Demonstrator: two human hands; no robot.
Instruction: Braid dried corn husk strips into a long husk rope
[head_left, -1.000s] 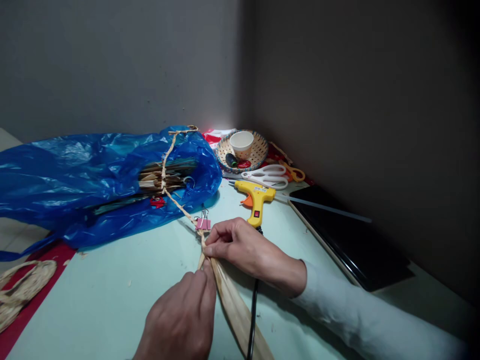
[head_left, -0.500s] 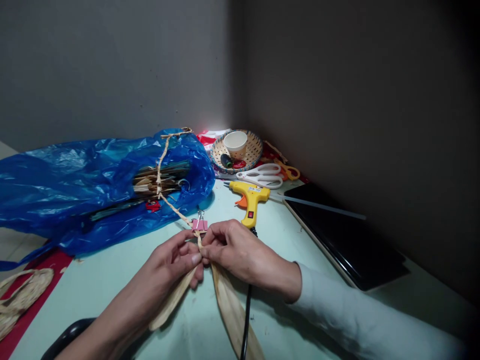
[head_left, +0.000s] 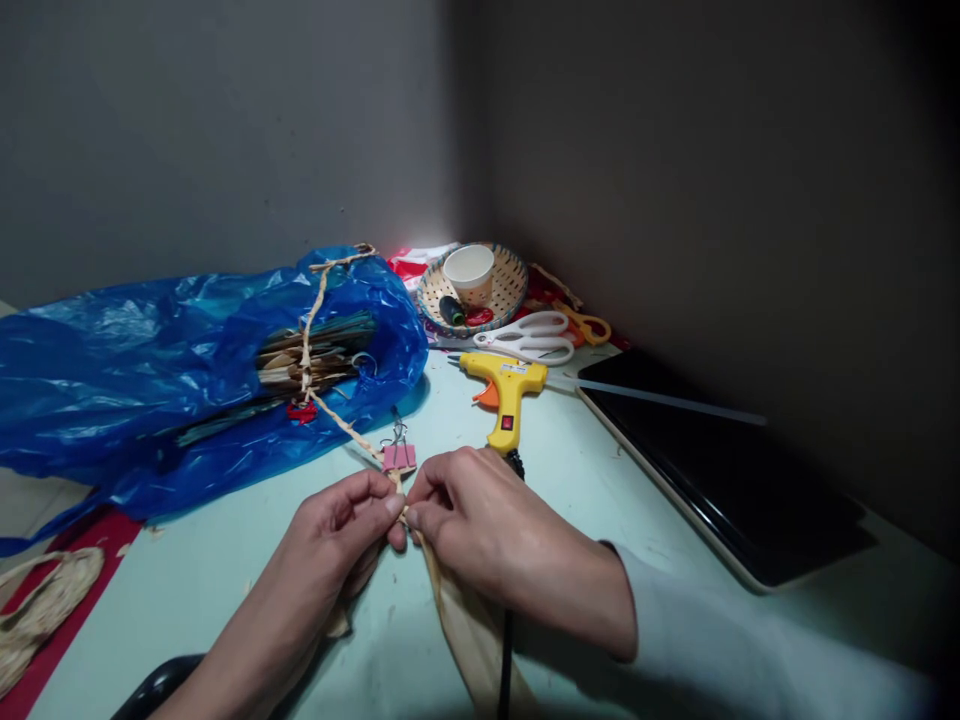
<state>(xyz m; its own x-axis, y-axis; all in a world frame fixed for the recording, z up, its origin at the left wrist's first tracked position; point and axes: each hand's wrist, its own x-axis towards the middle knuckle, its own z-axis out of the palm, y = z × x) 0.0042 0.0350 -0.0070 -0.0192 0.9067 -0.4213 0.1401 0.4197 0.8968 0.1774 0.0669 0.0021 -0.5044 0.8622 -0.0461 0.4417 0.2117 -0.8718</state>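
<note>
A twisted cord of dried plant fibre [head_left: 343, 428] runs from the blue bag to a pink binder clip [head_left: 399, 458], then on into my fingers. My left hand [head_left: 349, 525] pinches the cord just below the clip between thumb and forefinger. Close against it, my right hand [head_left: 472, 530] pinches the same cord where it splits into loose strips. One wide pale strip [head_left: 465, 630] hangs from under my right hand toward the front edge. The end of another strip [head_left: 340, 622] shows below my left hand, mostly hidden by it.
A blue plastic bag [head_left: 187, 310] holds bundled dried stalks [head_left: 322, 355]. Beyond my hands lie a yellow glue gun [head_left: 510, 385], white-handled scissors [head_left: 529, 338] and a woven basket [head_left: 514, 285] with a white cup [head_left: 469, 272]. A black flat device [head_left: 712, 460] lies right; a braided piece [head_left: 52, 610] lies left.
Both hands stay pinched together below the clip. The strip at my left hand has drawn in beneath it and shows less. The view has shifted slightly.
</note>
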